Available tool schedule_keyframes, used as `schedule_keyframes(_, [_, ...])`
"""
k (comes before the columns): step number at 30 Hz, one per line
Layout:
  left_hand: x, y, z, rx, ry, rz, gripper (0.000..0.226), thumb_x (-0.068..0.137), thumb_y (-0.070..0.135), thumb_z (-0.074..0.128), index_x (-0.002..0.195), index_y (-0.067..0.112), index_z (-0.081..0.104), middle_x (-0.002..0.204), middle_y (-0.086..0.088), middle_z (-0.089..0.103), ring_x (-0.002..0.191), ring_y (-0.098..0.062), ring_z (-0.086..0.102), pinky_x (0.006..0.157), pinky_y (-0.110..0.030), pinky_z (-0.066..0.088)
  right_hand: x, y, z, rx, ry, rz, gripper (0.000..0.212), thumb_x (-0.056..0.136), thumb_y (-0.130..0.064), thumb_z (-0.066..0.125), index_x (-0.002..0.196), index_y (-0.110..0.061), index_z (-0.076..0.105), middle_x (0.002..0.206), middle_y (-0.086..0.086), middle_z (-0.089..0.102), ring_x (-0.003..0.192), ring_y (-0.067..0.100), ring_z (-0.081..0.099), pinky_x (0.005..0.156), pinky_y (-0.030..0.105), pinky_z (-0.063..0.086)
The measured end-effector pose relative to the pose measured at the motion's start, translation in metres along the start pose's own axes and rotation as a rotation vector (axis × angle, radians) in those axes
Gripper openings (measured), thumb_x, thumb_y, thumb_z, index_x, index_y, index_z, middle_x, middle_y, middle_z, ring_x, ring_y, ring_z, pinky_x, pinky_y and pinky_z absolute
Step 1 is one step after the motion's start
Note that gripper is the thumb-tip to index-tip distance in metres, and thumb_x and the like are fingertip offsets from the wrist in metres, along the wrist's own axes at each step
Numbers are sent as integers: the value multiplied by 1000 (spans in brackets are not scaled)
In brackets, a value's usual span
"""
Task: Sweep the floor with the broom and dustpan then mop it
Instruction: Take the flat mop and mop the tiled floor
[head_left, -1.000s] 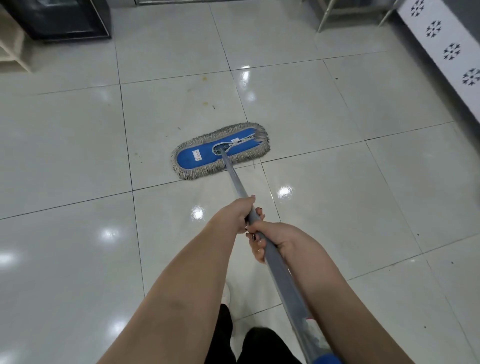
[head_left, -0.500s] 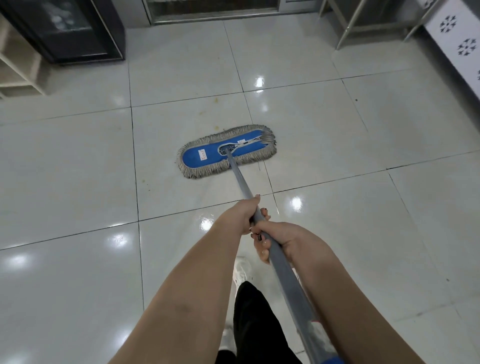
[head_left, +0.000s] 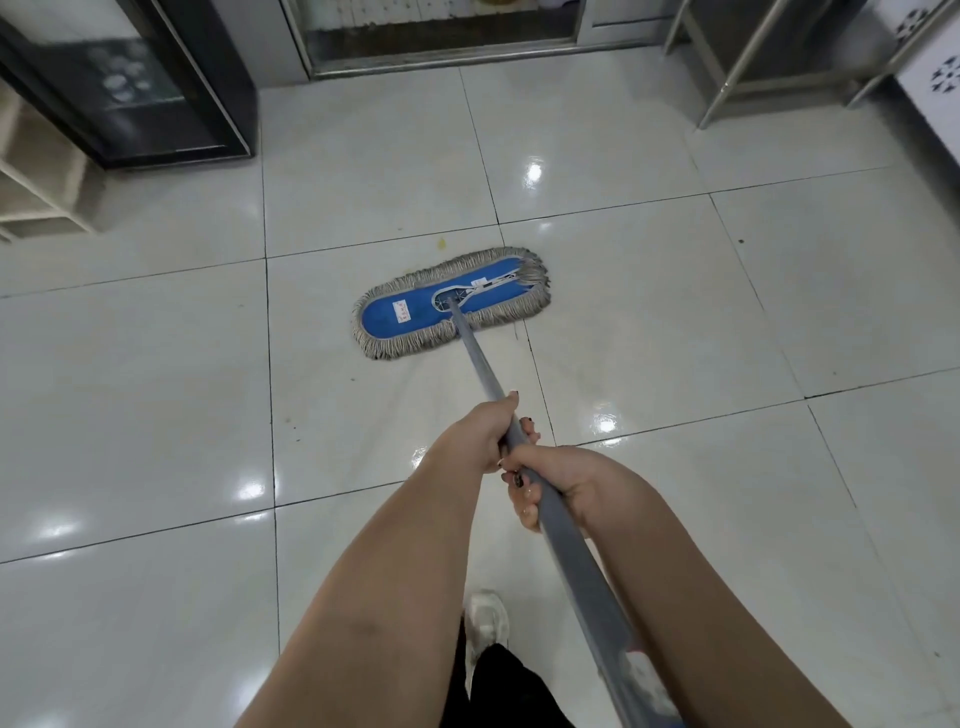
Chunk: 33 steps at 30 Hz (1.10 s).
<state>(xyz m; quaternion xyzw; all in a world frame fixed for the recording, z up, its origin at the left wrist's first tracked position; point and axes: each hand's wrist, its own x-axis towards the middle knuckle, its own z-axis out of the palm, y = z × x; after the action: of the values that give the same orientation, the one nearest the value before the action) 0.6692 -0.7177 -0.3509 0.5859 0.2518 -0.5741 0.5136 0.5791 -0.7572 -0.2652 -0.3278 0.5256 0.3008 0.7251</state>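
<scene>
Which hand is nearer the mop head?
Left. The left hand grips the handle lower down, toward the mop head; the right hand grips directly behind it, farther from the head.

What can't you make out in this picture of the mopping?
Head view:
- the mop handle: upper end cut off by the bottom edge.
- the label on the mop head: print too small to read.
- the floor beneath the mop head: covered by it.
- the black cabinet: contents blurred behind glass.

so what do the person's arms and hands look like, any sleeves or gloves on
No sleeves, gloves or watch in view: both forearms are bare. The left hand and right hand have dark-painted fingernails; the left thumbnail looks pale.
</scene>
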Motion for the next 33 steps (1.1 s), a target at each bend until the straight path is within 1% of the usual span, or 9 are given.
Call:
schedule_keyframes(6, [18,55,-5,-12,-14,12,29,98,33,46,83,9,40,59,-5,45,26,-16,50,35,-16,42,13,-56,15,-13,20,24,25,89,-8,46,64,-8,43,37,0,41,23,7,36,32,11,33])
schedule_keyframes(9, [28,90,-12,-8,-24,7,29,99,33,46,83,10,40,51,-4,48,27,-15,50,37,-18,43,22,-89,28,-21,24,23,23,88,-8,48,66,-9,43,37,0,41,23,7,36,32,11,34])
schedule_keyframes(11, [35,117,-17,-1,-28,3,30,98,34,47,82,10,41,43,-2,49,27,-15,51,43,-22,44,29,-114,38,-34,28,29,21,88,-9,48,67,-9,44,37,-1,42,23,7,36,32,11,34])
schedule_keyframes(15, [51,176,-34,3,-40,-7,31,98,34,48,81,9,43,56,-3,48,27,-14,51,50,-26,45,46,-169,67,-29,30,29,19,88,-9,47,69,-8,44,38,-1,43,24,6,37,32,11,34])
schedule_keyframes(19, [68,247,-54,0,-51,-12,31,98,34,47,82,8,43,59,-3,48,27,-14,51,50,-26,44,62,-233,102,24,46,3,18,89,-10,50,71,-7,46,40,2,46,25,7,39,33,12,36])
schedule_keyframes(21, [78,282,-63,0,-51,-19,30,98,35,48,82,9,43,59,-3,48,28,-14,52,47,-26,45,73,-264,116,39,54,-13,18,90,-13,52,74,-7,46,43,3,47,25,8,39,33,13,37])
schedule_keyframes(25, [107,354,-73,24,-52,-18,28,98,34,48,84,10,43,60,-2,49,38,-14,53,38,-18,43,101,-331,137,51,84,-43,14,89,-10,53,77,-7,47,46,4,46,25,9,38,33,13,37])
schedule_keyframes(29, [145,420,-87,56,-40,-21,30,98,34,48,80,11,42,61,-2,48,27,-13,51,35,-15,43,138,-394,157,56,68,-48,16,89,-9,53,75,-8,46,46,3,45,25,8,38,33,13,38])
schedule_keyframes(33, [181,471,-98,102,-8,22,30,99,32,45,78,12,39,62,-2,44,29,-12,49,33,-14,41,175,-441,174,76,44,-45,19,90,-7,51,72,-8,46,49,3,44,25,9,39,33,14,38])
